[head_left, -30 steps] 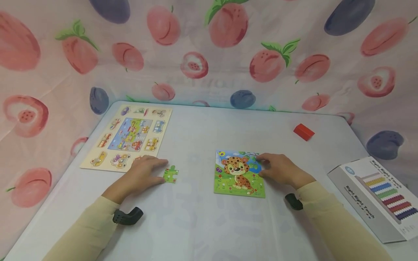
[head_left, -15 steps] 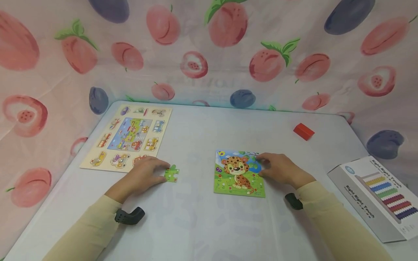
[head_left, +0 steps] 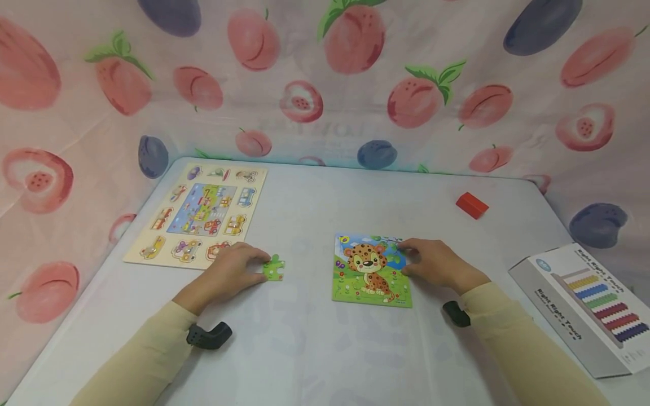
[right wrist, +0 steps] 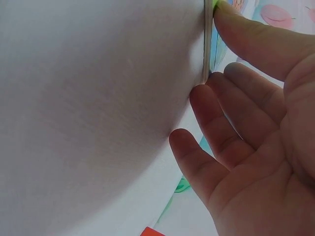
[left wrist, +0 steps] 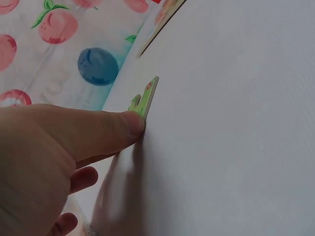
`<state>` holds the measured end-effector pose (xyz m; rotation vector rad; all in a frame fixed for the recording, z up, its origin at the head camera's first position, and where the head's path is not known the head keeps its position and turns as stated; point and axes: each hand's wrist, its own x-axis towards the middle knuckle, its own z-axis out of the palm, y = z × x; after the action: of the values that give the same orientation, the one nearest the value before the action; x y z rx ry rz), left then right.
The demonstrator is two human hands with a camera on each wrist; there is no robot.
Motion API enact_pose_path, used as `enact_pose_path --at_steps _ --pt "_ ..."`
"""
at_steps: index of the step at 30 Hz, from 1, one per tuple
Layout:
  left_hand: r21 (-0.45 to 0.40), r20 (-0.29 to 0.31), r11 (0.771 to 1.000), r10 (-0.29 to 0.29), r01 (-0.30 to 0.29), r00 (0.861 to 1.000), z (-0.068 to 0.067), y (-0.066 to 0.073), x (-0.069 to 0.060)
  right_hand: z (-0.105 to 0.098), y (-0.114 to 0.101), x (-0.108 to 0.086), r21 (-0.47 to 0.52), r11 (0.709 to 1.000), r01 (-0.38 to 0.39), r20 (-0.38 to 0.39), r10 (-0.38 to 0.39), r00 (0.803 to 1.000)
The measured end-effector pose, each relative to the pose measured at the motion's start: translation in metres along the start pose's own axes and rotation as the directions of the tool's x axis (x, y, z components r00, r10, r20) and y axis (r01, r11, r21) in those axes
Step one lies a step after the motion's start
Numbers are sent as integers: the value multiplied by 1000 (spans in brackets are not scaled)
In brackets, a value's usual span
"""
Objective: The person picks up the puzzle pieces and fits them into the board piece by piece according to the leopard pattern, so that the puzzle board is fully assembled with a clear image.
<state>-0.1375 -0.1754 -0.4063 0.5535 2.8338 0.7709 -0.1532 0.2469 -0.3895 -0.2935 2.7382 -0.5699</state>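
A small green jigsaw piece [head_left: 274, 269] is pinched between the thumb and fingertips of my left hand [head_left: 228, 276], over the white tabletop left of centre. In the left wrist view the jigsaw piece [left wrist: 145, 98] shows nearly edge-on past the thumb, its shadow falling on the table. A square leopard puzzle [head_left: 372, 272] lies flat near the middle. My right hand [head_left: 439, 264] rests at its right edge, thumb and fingertips touching it. In the right wrist view the fingers [right wrist: 236, 118] are loosely extended beside the puzzle's edge [right wrist: 207, 44].
A wooden vehicle puzzle board [head_left: 200, 217] lies at the back left. At the back right sits a small red block [head_left: 472, 205]. A grey and white box [head_left: 579, 316] stands beyond the right forearm. Peach-patterned cloth [head_left: 325, 84] hangs behind the table.
My left hand has closed its fingers on the green jigsaw piece and shifted it slightly right, towards the leopard puzzle. The right hand and the leopard puzzle have stayed still.
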Motion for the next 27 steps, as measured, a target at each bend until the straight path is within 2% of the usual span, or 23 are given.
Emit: enact_pose_path --at_steps 6,10,18,27 --pt "11 -2 999 31 -31 1000 6 10 5 0 1 -1 8 1000 -4 0 4 1000" --pt "16 0 996 83 -83 997 12 17 9 0 1 -1 14 1000 -15 5 15 1000" --pt "5 2 988 155 -155 988 24 30 13 0 0 -1 10 1000 -21 3 21 1000" --pt "9 -17 972 234 -234 972 29 47 21 1 0 -1 9 999 -34 5 34 999"
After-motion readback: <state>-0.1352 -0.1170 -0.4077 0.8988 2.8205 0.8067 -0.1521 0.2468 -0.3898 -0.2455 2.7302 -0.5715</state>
